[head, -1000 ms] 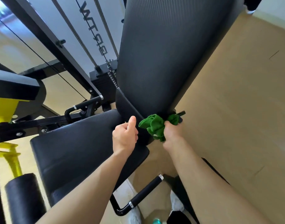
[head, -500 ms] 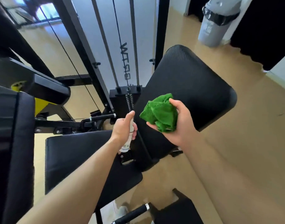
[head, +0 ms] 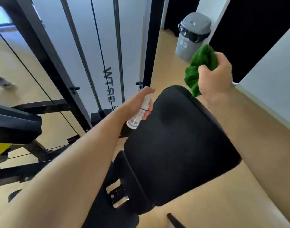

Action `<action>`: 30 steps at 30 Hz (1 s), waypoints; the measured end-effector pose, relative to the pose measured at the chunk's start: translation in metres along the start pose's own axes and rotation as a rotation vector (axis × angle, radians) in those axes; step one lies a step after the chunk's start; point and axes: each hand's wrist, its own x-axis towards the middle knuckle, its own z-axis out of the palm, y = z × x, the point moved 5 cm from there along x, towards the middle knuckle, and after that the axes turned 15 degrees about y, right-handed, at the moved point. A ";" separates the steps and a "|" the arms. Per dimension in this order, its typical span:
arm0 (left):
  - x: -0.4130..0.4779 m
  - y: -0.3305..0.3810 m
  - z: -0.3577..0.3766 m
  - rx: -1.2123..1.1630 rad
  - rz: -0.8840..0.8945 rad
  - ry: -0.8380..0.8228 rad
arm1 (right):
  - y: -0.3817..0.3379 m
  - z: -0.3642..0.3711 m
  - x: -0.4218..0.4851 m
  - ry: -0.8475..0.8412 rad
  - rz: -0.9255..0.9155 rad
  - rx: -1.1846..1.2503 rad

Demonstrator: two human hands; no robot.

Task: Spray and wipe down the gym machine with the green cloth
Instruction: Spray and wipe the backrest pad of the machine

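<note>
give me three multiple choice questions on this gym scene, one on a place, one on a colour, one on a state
1. Where is the bin?
A. on the floor beyond the pad
B. on the pad
C. under the pad

2. What colour is the cloth?
A. yellow
B. green
C. white

3. What is the left hand doing?
A. hanging open
B. pressing the pad
C. gripping the bottle

Answers:
1 A, it stands on the floor past the pad's top edge.
2 B, the bunch in the right hand is green.
3 C, its fingers curl round the white bottle.
</note>
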 end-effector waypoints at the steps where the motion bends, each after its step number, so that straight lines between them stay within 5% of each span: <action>1: 0.012 0.011 0.003 0.024 -0.001 -0.046 | 0.002 0.001 0.012 0.010 -0.002 -0.068; 13: 0.079 0.057 0.004 0.230 0.025 -0.251 | 0.016 0.028 0.031 -0.197 -0.129 -0.379; 16: 0.084 0.045 -0.006 0.271 0.013 -0.232 | 0.016 0.050 0.009 -0.456 -0.181 -0.391; 18: 0.088 0.031 -0.019 0.264 -0.002 -0.216 | 0.021 0.070 -0.012 -0.668 -0.318 -0.503; 25: 0.079 -0.030 -0.069 0.088 -0.111 -0.090 | 0.030 0.167 -0.086 -1.009 -1.093 -1.146; 30: 0.068 -0.046 -0.067 0.064 -0.119 -0.073 | 0.023 0.148 -0.072 -0.971 -1.098 -1.105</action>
